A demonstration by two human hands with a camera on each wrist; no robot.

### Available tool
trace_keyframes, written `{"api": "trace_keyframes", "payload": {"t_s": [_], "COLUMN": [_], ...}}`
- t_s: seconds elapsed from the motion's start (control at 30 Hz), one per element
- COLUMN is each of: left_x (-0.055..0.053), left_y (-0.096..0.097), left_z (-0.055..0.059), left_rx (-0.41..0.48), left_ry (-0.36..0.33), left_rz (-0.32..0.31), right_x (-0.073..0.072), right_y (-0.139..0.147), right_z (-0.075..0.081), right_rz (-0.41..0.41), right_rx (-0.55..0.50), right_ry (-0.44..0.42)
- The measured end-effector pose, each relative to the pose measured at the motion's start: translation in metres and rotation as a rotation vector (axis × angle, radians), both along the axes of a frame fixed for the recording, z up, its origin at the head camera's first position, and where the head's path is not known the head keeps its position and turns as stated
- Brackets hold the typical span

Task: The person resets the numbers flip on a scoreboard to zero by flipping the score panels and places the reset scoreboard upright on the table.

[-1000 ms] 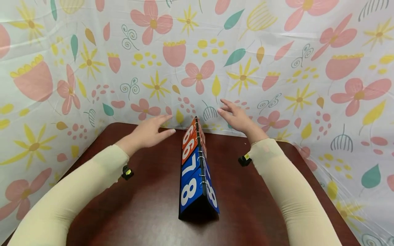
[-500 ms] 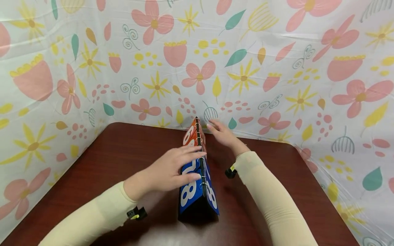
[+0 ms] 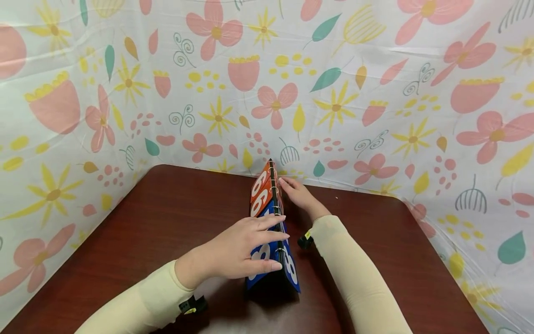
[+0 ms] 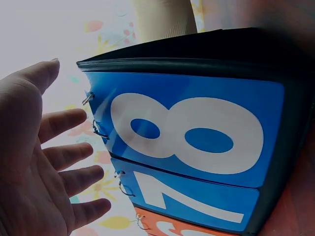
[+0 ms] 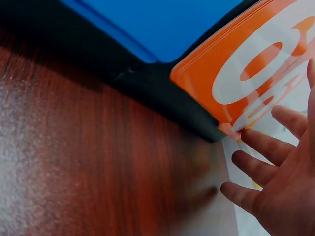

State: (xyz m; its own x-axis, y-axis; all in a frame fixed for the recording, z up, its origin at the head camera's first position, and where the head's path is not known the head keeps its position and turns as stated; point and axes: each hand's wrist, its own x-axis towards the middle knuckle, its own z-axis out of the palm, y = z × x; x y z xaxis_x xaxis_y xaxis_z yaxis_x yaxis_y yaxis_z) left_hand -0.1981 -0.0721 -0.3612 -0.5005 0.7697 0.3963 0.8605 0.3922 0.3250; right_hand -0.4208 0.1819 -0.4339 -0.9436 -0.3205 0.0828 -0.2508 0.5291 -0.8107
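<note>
A tent-shaped flip scoreboard (image 3: 261,188) stands on the table, its number cards hung on metal rings along the ridge. My left hand (image 3: 233,246) reaches over its near half, fingers straight and spread above the ridge. In the left wrist view, that hand (image 4: 29,162) is beside the rings, apart from the blue card with an 8 (image 4: 170,157). Along the far right side is my right hand (image 3: 302,197), fingers extended. The right wrist view has a fingertip at the corner of an orange card (image 5: 197,78); whether it touches, I cannot tell.
The dark red-brown table (image 3: 167,199) extends on both sides of the scoreboard. A white curtain (image 3: 158,130) with a flower print hangs behind and at the sides. Small black cameras are strapped at both wrists, over cream sleeves (image 3: 346,264).
My left hand has come right and nearer, over the scoreboard's near half. My right hand has lowered and moved left to its far right side. The scoreboard stands in place.
</note>
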Motion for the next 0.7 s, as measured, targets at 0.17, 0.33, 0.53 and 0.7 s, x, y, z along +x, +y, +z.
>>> {"api": "trace_keyframes", "payload": {"t_s": [0.17, 0.33, 0.53, 0.7], "left_x": [0.001, 0.003, 0.002, 0.002], "left_y": [0.001, 0.002, 0.002, 0.002], "left_z": [-0.006, -0.009, -0.014, -0.016], "left_rx": [-0.023, -0.050, -0.051, -0.032], "left_ry": [0.001, 0.032, 0.050, 0.038], "left_rz": [0.002, 0.000, -0.005, -0.010], "right_x": [-0.002, -0.003, -0.009, -0.014], "right_y": [0.000, -0.005, -0.005, -0.002], "right_z": [-0.006, -0.005, -0.004, -0.005], "right_rz": [-0.016, -0.023, -0.039, -0.026], "right_rx": [0.018, 0.011, 0.009, 0.040], "right_ry": [0.020, -0.011, -0.065, -0.092]}}
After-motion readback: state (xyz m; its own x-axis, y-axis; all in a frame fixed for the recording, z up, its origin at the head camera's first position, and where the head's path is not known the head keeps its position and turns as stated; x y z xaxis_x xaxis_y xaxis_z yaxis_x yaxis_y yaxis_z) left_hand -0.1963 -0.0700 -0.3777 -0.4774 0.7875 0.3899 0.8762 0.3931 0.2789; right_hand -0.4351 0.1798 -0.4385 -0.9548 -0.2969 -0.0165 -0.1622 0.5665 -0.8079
